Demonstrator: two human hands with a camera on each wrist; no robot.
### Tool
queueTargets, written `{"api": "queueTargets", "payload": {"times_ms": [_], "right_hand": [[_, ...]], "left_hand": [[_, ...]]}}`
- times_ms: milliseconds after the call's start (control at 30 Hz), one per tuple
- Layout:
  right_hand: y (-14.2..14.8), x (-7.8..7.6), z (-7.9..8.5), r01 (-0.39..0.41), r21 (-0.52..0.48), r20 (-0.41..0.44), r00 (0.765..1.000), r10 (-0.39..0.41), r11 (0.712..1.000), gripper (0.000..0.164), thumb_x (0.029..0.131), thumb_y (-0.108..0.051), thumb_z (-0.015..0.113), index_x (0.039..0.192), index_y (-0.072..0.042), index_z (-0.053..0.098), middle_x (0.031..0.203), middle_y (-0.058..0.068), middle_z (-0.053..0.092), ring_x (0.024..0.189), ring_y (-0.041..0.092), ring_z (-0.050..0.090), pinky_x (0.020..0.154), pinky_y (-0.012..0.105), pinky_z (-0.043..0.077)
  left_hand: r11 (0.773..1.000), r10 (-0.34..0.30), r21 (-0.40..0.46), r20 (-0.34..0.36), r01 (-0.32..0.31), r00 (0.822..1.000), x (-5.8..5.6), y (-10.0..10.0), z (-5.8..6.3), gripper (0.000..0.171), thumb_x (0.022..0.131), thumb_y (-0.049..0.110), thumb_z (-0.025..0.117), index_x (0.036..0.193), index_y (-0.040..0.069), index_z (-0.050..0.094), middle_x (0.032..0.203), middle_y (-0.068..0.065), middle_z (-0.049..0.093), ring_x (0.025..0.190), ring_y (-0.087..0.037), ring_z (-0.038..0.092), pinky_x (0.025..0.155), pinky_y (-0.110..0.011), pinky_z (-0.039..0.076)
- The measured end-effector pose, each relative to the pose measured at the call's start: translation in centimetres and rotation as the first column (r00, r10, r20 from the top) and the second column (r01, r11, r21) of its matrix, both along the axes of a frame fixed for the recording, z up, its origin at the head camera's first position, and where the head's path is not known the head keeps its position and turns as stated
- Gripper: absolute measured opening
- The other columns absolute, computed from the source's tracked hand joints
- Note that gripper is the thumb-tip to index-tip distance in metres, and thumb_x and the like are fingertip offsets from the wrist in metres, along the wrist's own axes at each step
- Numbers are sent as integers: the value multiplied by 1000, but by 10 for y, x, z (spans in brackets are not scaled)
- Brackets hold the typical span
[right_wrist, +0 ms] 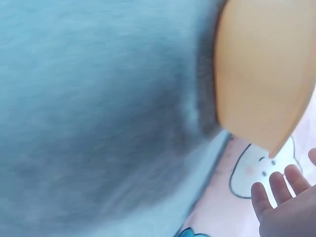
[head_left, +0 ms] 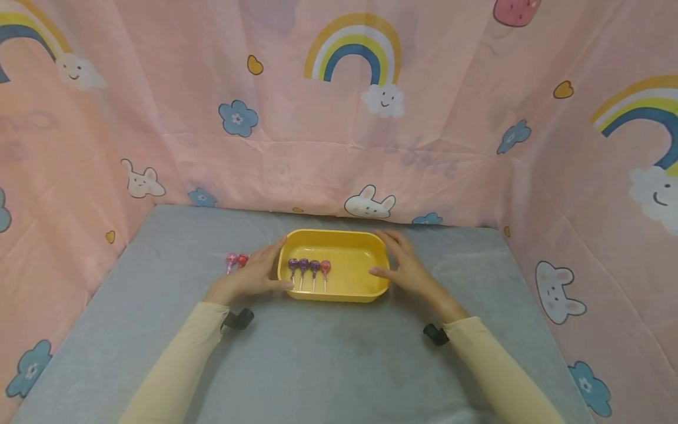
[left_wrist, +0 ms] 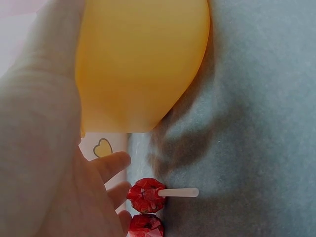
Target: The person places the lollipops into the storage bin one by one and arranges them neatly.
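A shallow yellow plastic box [head_left: 346, 293] sits between both hands on the cloth. Several lollipops lie in a row in its left half: purple ones [head_left: 303, 263] and a pink one [head_left: 325, 266], sticks toward me. At the left end is my left hand [head_left: 255, 274], thumb over the front corner and fingers reaching to the back corner. My right hand [head_left: 405, 262] spans the right end, its thumb over the rim and its fingers extended past the back corner. By the left fingers lie a pink lollipop [head_left: 231, 259] and a red lollipop [left_wrist: 147, 195], partly hidden in the head view.
Grey cloth [head_left: 339, 359] covers the table. Pink curtains [head_left: 296, 165] with rainbows, clouds and rabbits hang at the back and both sides. A black strap piece [head_left: 239, 318] sits at the left wrist, another black piece [head_left: 436, 334] at the right.
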State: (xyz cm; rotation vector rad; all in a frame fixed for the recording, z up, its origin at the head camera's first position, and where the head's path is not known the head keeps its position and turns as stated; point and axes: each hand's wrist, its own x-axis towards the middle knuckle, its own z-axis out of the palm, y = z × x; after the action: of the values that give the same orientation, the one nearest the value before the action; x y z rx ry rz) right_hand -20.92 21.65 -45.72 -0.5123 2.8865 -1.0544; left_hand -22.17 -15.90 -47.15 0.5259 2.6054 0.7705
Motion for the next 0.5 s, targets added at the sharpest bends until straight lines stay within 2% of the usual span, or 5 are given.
{"api": "queueTargets", "payload": {"times_ms": [233,500], "right_hand": [[12,9,-10,5,2,89,996,-5,1000,98,82,-38,80,159,-29,19,163,14,18,148,43,23,110,74,29],[19,13,-20,-42,-24,173,984,45,999,108,79,-40,82,160,-30,11,165,14,14,151,41,18,116,70,24]], "left_hand": [[1000,6,10,3,-6,1000,0,0,1,116,80,59,73,160,27,-5,168,-12,11,155,-40,12,124,-61,16],[1000,5,11,5,-5,1000,0,0,0,116,80,60,73,160,26,-4,168,-12,10,154,-40,12,123,-62,16]]}}
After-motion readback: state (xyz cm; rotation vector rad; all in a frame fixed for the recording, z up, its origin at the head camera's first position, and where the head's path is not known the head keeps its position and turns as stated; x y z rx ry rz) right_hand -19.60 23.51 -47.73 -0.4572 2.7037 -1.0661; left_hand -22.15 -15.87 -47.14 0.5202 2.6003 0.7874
